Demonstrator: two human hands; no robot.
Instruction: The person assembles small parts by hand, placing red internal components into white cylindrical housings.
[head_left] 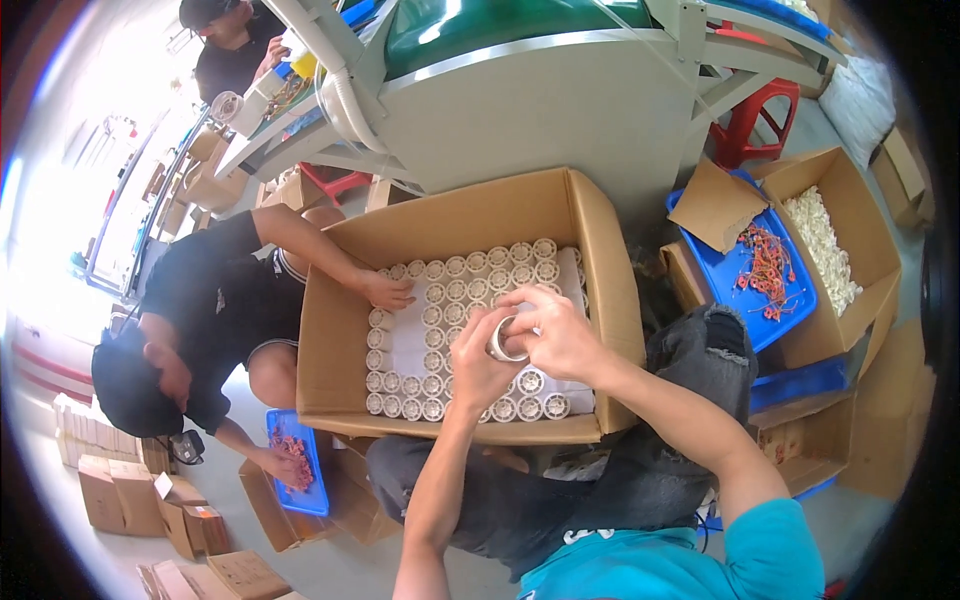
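Over a large cardboard box point(604, 300), both my hands are closed around a white round hollow part point(508, 338). My left hand point(474, 362) grips it from the left side. On its right, the fingers of my right hand point(562, 334) are bent at its rim, partly hiding it. Below, the box holds rows of white round slotted parts point(411, 384) standing on a white sheet point(408, 347). A co-worker's hand point(388, 290) reaches in at the left among these parts.
The co-worker's other hand lies on small reddish parts in a blue tray point(318, 492). On the right, another blue tray point(722, 270) holds red wired pieces point(768, 275), beside an open carton point(868, 250) of small cream pieces point(822, 238). A grey machine point(540, 120) stands ahead.
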